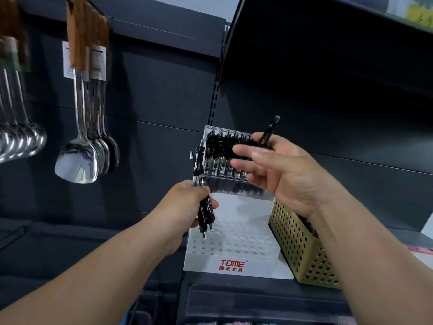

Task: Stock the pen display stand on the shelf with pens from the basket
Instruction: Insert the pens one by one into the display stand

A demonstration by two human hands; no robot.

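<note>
Dark grey metal shop shelving fills the background, and on its shelf (234,287) stands a white plastic pen display stand (234,238) with stepped rows of round holes and a red "TOME" logo on the front. The stand's rear tier is packed with upright black-and-clear pens (222,158), while the lower tiers show open holes. Touching the stand's right side sits a gold perforated metal basket (302,245).

The left hand (185,202) hovers over the stand's left edge, its fingers curled round a small bundle of black click pens (206,214). The right hand (288,174), raised in front of the filled rear tier, pinches a single black pen (269,130) between thumb and forefinger, its other fingers spread loosely.

Wooden-handled steel spatulas (79,160) hang at the left.
</note>
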